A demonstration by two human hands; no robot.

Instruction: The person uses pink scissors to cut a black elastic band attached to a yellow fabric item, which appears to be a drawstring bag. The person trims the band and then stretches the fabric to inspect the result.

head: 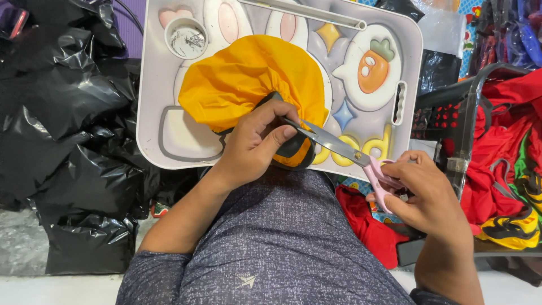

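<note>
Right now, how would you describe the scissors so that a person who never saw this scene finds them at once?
Start at the pale lap tray with cartoon pictures. On it lies a yellow fabric piece, pressed down by the left hand. The scissors reach in from the right, gripped by the right hand: the only metal blades here, with pink handles.
</note>
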